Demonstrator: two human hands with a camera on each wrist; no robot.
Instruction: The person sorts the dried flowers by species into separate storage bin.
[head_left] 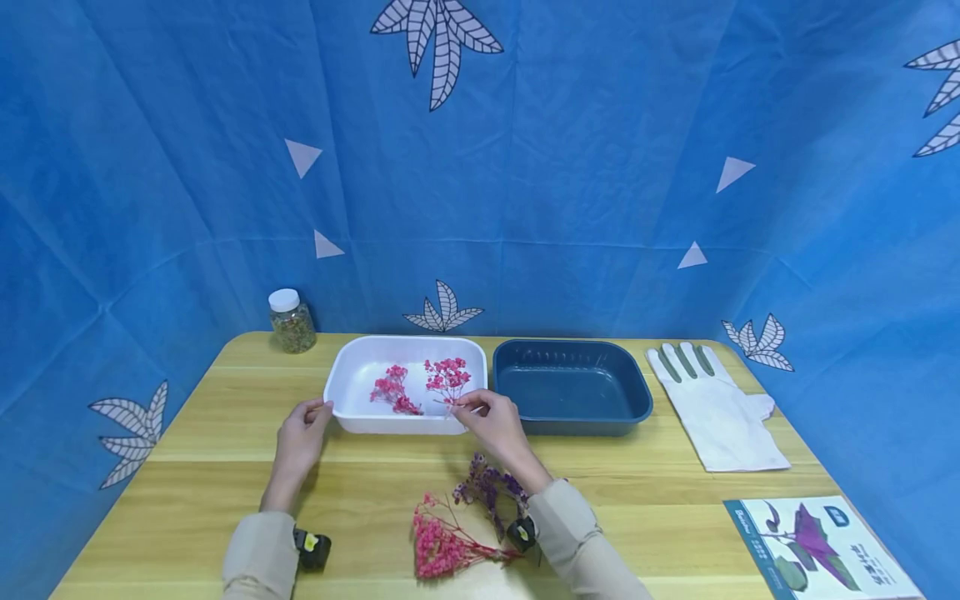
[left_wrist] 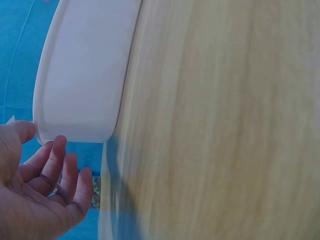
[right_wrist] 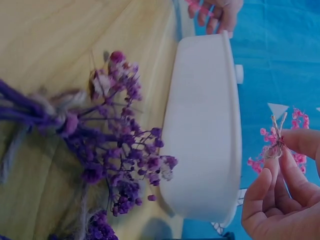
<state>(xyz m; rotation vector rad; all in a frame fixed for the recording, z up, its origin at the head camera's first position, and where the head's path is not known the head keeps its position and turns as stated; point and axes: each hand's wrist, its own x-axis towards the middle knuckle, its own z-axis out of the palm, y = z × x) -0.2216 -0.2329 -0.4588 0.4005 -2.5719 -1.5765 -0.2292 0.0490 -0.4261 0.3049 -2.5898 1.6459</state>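
Note:
Over the front right part of the white plastic basin [head_left: 405, 425], my right hand [head_left: 491, 421] pinches a small sprig of pink dried flowers [head_left: 447, 375] by its stems. Twine [right_wrist: 274, 149] is tied round those stems in the right wrist view. Another pink sprig [head_left: 393, 387] lies inside the basin, to the left. My left hand [head_left: 302, 433] holds the basin's front left corner between thumb and fingers [left_wrist: 59, 145]. Below my right forearm lie a purple dried flower bunch [right_wrist: 125, 170] and a larger pink bunch [head_left: 442, 542], partly covered by the sleeve and wrist camera.
A dark blue basin [head_left: 573, 427] stands right of the white one. A jar with a white lid [head_left: 292, 325] is at the back left. White gloves [head_left: 720, 417] lie at the right, with a printed packet [head_left: 821, 550] near the front right edge. Blue cloth [head_left: 517, 192] hangs behind.

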